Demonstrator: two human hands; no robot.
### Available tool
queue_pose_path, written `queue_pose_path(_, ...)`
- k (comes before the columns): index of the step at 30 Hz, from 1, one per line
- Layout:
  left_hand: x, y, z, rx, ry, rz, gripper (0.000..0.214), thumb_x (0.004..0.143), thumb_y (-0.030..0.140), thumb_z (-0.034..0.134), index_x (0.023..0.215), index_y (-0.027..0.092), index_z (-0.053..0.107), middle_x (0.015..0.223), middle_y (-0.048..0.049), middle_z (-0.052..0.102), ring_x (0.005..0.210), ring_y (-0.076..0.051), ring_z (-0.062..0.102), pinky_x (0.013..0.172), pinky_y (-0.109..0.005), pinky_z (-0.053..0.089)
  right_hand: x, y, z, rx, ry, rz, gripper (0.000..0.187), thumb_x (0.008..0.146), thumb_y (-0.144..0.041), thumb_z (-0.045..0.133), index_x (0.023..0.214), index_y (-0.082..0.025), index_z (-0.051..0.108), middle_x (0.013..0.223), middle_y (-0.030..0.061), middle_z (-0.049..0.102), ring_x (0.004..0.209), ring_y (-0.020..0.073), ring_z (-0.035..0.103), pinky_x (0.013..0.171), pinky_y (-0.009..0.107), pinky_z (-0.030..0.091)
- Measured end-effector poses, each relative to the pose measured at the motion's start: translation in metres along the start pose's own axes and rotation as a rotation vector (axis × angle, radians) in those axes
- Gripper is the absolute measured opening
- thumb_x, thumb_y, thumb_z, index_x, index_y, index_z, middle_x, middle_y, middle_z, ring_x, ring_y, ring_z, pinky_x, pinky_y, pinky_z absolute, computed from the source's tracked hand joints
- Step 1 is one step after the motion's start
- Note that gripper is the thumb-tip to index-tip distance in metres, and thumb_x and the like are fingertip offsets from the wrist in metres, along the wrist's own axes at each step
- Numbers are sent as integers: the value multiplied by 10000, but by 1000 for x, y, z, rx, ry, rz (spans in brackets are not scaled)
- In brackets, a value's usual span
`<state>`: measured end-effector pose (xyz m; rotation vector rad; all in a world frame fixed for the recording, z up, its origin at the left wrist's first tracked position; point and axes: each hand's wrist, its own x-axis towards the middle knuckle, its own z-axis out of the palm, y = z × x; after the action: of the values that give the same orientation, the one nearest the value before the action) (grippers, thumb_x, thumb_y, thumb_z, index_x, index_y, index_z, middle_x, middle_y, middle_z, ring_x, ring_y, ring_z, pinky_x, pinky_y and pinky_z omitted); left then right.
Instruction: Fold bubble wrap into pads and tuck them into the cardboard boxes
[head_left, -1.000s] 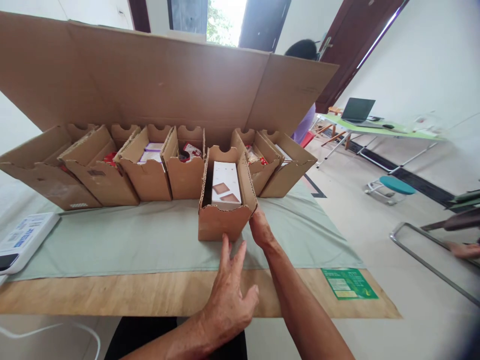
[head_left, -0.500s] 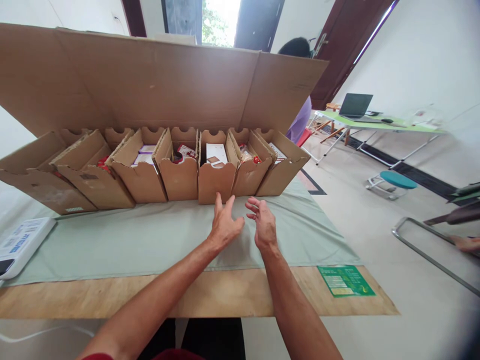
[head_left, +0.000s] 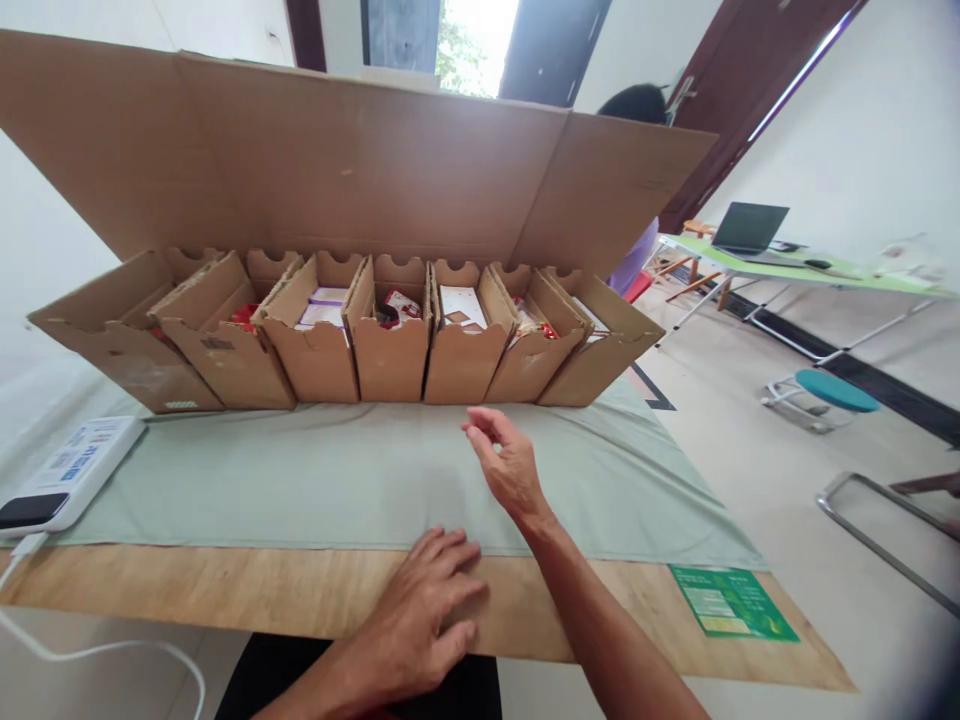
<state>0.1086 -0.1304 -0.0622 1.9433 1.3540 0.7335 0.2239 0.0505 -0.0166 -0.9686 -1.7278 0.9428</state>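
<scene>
A row of several open cardboard bins [head_left: 390, 355] stands on a pale green cloth [head_left: 300, 480] on a wooden table [head_left: 225, 590]. One bin [head_left: 463, 358] holding a white box with brown squares [head_left: 459, 305] sits in line with the others. My right hand [head_left: 506, 465] hovers over the cloth in front of that bin, fingers loosely curled, holding nothing. My left hand [head_left: 424, 610] rests flat on the table's near edge, fingers stretched out.
A tall cardboard sheet [head_left: 337, 160] stands behind the bins. A white scale [head_left: 67, 475] with a cable lies at the left. A green card [head_left: 731, 600] lies at the table's right corner. Another person's head [head_left: 634, 100] shows behind the cardboard. A laptop desk [head_left: 787, 260] and stool [head_left: 832, 385] stand right.
The bin with the white box was pushed back into the row. Both hands then drew away from it; my left hand came down onto the table edge.
</scene>
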Motion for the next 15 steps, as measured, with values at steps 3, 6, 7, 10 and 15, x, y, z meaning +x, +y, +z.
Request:
queue_pose_path(3,-17,-5,6,-35,129,79,442,782,84,617,1185,237,715,1349,-72,715,1399,-314,552,1251,-611,320,34,-47,27,-188,-208,-164,478,937,-305,545,1406,-219,586,936,21,759,782,180,679,792,307,525)
queue_pose_path(6,-15,-5,8,-71,305,173,393,770,71,617,1130,208,697,1179,-89,761,1221,-297,667,1178,-577,433,80,-88,55,-535,-296,-187,677,933,-221,558,1588,-246,390,924,7,764,848,227,696,862,359,513)
queue_pose_path(7,-13,-5,9,-70,362,201,382,767,70,619,1120,197,687,1163,-103,755,1185,-298,679,1140,-564,473,94,-97,63,-665,-298,-164,667,931,-207,564,1579,-247,408,949,24,770,899,253,701,878,378,508)
queue_pose_path(10,-12,-3,11,-40,499,270,356,785,53,600,1110,187,657,1151,-132,725,1136,-298,680,1017,-505,563,118,-112,81,-913,-257,-97,415,952,-197,539,1358,-218,622,1048,95,772,1001,300,698,866,386,499)
queue_pose_path(15,-21,-7,18,-31,776,233,567,850,49,535,1396,200,512,1415,-177,572,1352,-309,546,1100,-513,511,93,-114,77,-955,-237,-110,198,967,-218,552,1107,-219,691,958,82,776,929,281,712,795,336,473)
